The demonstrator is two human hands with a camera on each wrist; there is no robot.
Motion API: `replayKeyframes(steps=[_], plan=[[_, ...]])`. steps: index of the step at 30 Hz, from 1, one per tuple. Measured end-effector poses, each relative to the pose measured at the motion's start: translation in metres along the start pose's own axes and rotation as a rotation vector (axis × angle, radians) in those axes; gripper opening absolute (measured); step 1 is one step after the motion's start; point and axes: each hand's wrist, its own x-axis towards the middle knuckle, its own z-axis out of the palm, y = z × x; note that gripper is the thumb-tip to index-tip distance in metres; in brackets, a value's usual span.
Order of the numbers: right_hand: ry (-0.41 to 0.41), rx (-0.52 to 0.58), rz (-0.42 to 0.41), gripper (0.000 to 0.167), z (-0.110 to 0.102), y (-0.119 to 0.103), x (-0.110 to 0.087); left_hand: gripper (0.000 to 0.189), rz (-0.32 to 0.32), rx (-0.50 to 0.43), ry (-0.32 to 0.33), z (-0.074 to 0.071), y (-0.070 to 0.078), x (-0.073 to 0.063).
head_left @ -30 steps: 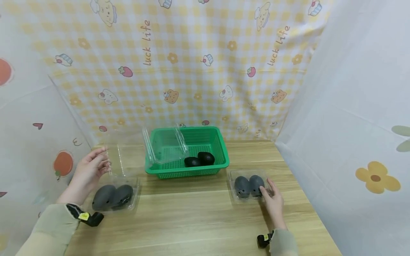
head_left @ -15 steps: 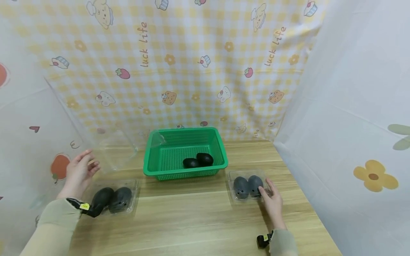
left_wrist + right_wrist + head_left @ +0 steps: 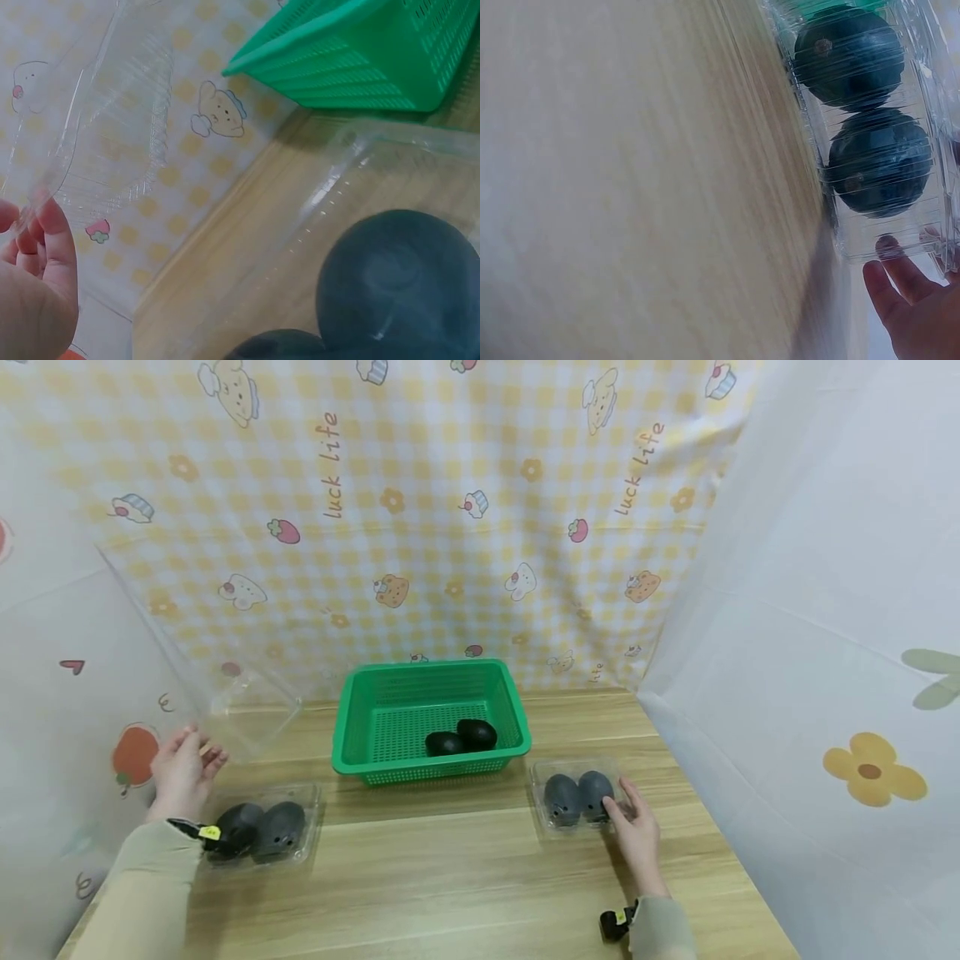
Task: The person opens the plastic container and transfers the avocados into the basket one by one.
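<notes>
In the head view my left hand (image 3: 183,772) is raised at the left. It pinches the edge of an empty clear plastic box (image 3: 112,120), which is hard to make out against the cloth. Below that hand a second clear box (image 3: 311,839) on the table holds two dark avocados (image 3: 279,831), the left one partly hidden by my wrist camera. At the right, fingers of my right hand (image 3: 637,835) touch the right end of another clear box (image 3: 540,822). Inside it lie two dark avocados (image 3: 881,161). Those fingers look fairly straight, some seen through the plastic.
A green plastic basket (image 3: 345,727) stands at the back of the wooden table (image 3: 450,877), with two black avocados (image 3: 476,735) inside. A checked cloth (image 3: 442,535) hangs behind it. White sheets (image 3: 787,610) enclose both sides.
My left hand has moved left and lower, drawing the empty clear box leftward, away from over the basket. My right hand and its box stay in place.
</notes>
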Motion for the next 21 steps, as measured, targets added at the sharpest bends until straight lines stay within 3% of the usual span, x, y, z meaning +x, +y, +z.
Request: replayKeyframes(steps=[7, 11, 15, 18, 21], plan=[[0.019, -0.029, -0.022, 0.062, 0.002, 0.018, 0.006, 0.050, -0.028, 0.086, 0.026, -0.003, -0.010, 0.008], [0.023, -0.025, -0.025, 0.062, 0.003, 0.018, 0.007, 0.057, -0.050, 0.088, 0.063, -0.006, -0.015, 0.012], [0.015, -0.022, -0.016, 0.062, 0.003, 0.018, 0.006, 0.040, -0.055, 0.076, 0.105, -0.008, -0.019, 0.017], [0.001, -0.013, -0.003, 0.060, 0.002, -0.001, -0.002, 0.016, -0.049, 0.062, 0.123, -0.008, -0.020, 0.020], [-0.007, -0.001, 0.014, 0.059, 0.001, -0.015, -0.007, 0.021, -0.046, 0.048, 0.118, -0.008, -0.021, 0.020]])
